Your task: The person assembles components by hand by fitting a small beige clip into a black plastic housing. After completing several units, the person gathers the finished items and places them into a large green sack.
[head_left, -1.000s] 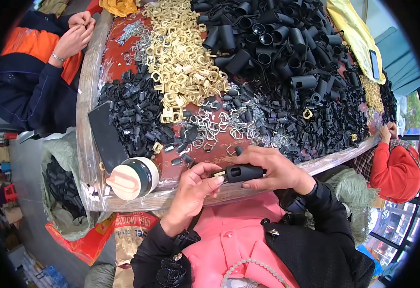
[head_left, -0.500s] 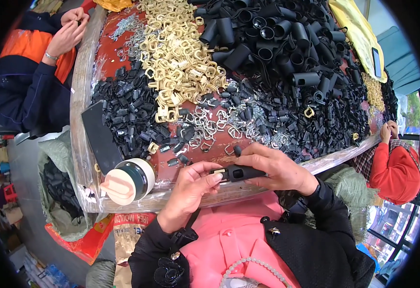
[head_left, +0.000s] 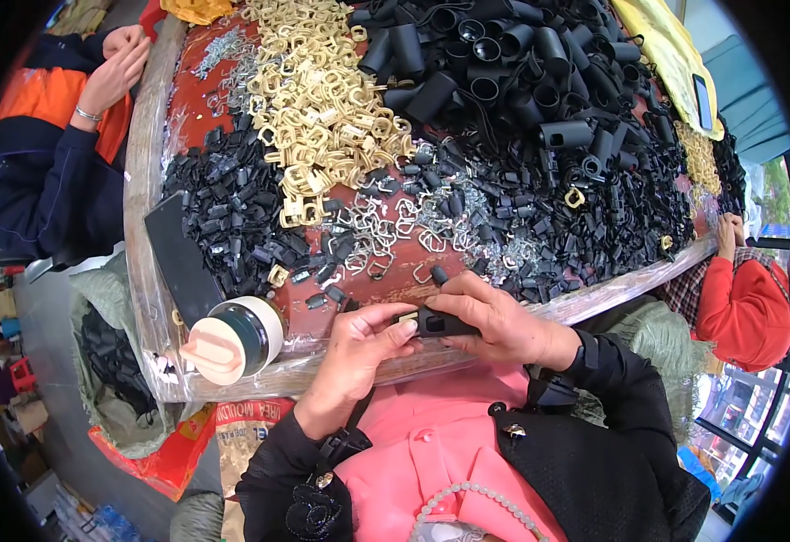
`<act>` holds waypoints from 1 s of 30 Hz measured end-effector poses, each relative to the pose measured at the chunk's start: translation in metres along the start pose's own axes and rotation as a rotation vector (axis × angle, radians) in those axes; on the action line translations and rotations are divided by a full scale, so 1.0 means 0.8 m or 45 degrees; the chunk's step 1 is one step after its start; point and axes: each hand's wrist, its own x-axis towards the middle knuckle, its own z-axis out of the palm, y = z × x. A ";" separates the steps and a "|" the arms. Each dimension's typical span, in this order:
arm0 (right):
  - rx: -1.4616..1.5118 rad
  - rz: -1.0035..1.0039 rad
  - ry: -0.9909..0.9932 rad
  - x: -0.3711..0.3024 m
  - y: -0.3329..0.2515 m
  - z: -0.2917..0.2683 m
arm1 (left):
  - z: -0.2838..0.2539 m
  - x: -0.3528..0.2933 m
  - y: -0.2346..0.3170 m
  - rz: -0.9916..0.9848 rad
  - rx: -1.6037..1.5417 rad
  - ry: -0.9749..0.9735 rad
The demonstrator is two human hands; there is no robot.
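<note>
Above the table's near edge, both my hands work on one black plastic tube (head_left: 443, 322) with a slot in its side. My right hand (head_left: 510, 327) is closed around its right end. At the other end, my left hand (head_left: 359, 350) pinches with thumb and forefinger, and a small cream piece (head_left: 405, 317) shows there. The rest of that piece is hidden by the fingers. A small black cap (head_left: 438, 274) shows by the right hand's fingertips; whether they grip it, I cannot tell. Just beyond lie bent metal wire loops (head_left: 372, 237) and small black parts (head_left: 232, 212).
A dark jar with a cream lid (head_left: 219, 348) stands at the near left corner, beside a flat black tablet-like slab (head_left: 178, 257). Cream buckles (head_left: 318, 117) and black tubes (head_left: 512, 68) are heaped farther back. Other people sit left and right; a sack (head_left: 111, 361) stands at lower left.
The view has shifted slightly, so the table's things sit farther left. The tube is still between my hands, with my right hand a little closer to the left one.
</note>
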 end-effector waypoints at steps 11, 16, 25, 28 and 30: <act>0.092 0.082 -0.172 -0.005 -0.001 -0.002 | 0.000 -0.003 -0.003 -0.067 0.167 -0.066; 0.040 0.111 -0.029 -0.007 0.000 0.016 | 0.001 -0.002 -0.030 0.270 0.244 -0.077; 0.139 -0.141 -0.298 0.016 -0.002 -0.011 | 0.007 -0.002 -0.024 0.409 0.066 -0.197; 0.396 -0.223 -0.318 0.027 -0.005 -0.005 | 0.012 -0.004 -0.016 0.428 0.052 -0.264; 0.367 -0.291 -0.363 0.029 -0.006 -0.005 | 0.011 -0.005 -0.014 0.375 -0.017 -0.282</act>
